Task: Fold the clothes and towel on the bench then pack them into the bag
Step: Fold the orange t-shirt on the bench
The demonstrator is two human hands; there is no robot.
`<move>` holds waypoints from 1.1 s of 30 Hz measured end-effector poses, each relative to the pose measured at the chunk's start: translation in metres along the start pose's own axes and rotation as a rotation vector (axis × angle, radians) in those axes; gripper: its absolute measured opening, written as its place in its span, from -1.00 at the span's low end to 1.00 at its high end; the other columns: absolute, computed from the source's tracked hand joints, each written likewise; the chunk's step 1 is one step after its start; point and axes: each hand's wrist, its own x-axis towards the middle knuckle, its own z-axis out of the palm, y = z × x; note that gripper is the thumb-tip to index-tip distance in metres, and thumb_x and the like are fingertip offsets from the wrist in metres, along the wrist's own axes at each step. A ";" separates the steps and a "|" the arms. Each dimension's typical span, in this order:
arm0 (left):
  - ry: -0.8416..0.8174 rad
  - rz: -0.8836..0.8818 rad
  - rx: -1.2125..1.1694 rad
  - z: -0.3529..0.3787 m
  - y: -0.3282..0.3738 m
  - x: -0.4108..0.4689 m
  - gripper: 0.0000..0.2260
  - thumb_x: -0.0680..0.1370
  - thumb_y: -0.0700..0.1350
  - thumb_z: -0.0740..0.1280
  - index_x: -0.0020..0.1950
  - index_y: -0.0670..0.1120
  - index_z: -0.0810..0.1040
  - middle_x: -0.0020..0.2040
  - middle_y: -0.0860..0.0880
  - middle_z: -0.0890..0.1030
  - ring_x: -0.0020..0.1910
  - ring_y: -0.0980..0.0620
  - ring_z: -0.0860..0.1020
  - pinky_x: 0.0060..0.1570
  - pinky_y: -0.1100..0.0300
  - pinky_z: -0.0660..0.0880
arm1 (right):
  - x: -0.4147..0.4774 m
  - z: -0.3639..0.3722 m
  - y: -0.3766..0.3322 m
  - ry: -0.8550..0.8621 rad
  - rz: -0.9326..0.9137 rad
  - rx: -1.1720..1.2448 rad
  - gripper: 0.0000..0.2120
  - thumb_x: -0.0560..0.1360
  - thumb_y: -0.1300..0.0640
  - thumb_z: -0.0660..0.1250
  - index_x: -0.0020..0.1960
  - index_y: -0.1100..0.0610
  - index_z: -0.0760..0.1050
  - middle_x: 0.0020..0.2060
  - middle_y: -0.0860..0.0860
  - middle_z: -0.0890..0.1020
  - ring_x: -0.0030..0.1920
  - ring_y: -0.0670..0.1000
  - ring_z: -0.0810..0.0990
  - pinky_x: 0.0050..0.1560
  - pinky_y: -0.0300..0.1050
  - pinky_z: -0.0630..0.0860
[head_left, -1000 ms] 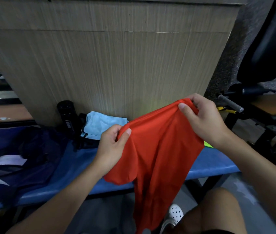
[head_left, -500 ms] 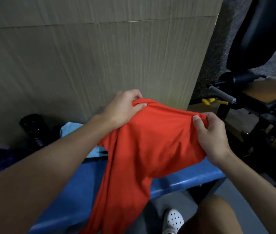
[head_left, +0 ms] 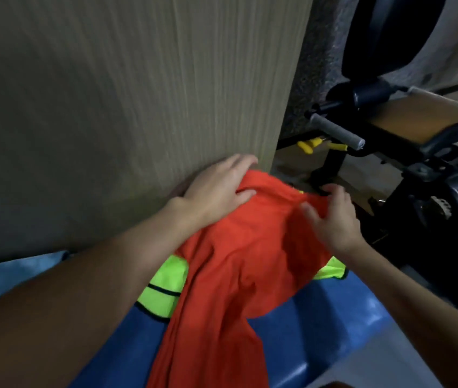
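An orange-red garment (head_left: 239,256) lies spread over the right end of the blue bench (head_left: 322,323), with its lower part hanging off the front edge. Under it a neon yellow-green garment (head_left: 163,287) shows on both sides. My left hand (head_left: 216,191) rests flat on the orange garment's far left corner, fingers straight. My right hand (head_left: 334,217) is at its far right corner with fingers spread and loosely bent, touching the cloth. A light blue towel (head_left: 6,275) peeks out at the left behind my left forearm. The bag is out of view.
A tall wood-grain panel (head_left: 138,93) stands right behind the bench. To the right is a black exercise machine (head_left: 406,152) with a grey handle bar (head_left: 336,133) and a yellow-tipped pin (head_left: 311,144). Grey floor shows at the bottom right.
Both hands have lowered the orange garment from the air onto the bench and let go of their pinches; they now lie on it. The view has swung right, off the bag and bottle.
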 end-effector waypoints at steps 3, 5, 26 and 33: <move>-0.027 0.083 0.174 0.050 -0.005 -0.016 -0.55 0.46 0.08 0.43 0.32 0.01 0.48 0.33 -0.06 0.46 0.31 -0.11 0.44 0.25 -0.05 0.41 | -0.002 0.030 0.028 -0.177 -0.090 -0.311 -0.31 0.47 -0.28 0.32 0.49 -0.06 0.20 0.39 0.08 0.31 0.41 0.16 0.25 0.34 0.25 0.21; -0.106 0.121 0.217 0.075 -0.011 -0.027 -0.67 0.50 0.18 0.30 0.16 0.06 0.61 0.32 -0.02 0.50 0.35 -0.06 0.41 0.29 -0.02 0.33 | -0.006 0.042 0.039 -0.231 -0.123 -0.372 -0.30 0.47 -0.32 0.26 0.52 -0.12 0.14 0.42 0.04 0.28 0.44 0.12 0.21 0.36 0.26 0.18; -0.236 -0.684 -0.040 0.016 0.059 -0.312 -0.45 0.24 0.50 0.17 -0.13 0.07 0.47 -0.04 0.09 0.40 0.05 0.01 0.42 0.12 0.04 0.42 | -0.225 0.033 -0.011 -0.646 -0.802 -0.056 -0.61 0.47 -0.12 0.21 0.25 -0.05 0.49 0.15 -0.14 0.53 0.16 -0.04 0.51 0.16 -0.02 0.42; -0.251 -0.697 -0.017 0.006 0.072 -0.337 -0.82 0.53 0.13 0.37 -0.18 0.06 0.53 -0.02 0.08 0.42 0.13 -0.03 0.46 0.13 0.09 0.36 | -0.246 0.036 -0.016 -0.837 -0.882 -0.371 -0.42 0.53 -0.18 0.25 0.51 -0.10 0.25 0.50 -0.14 0.21 0.47 -0.05 0.19 0.39 -0.06 0.19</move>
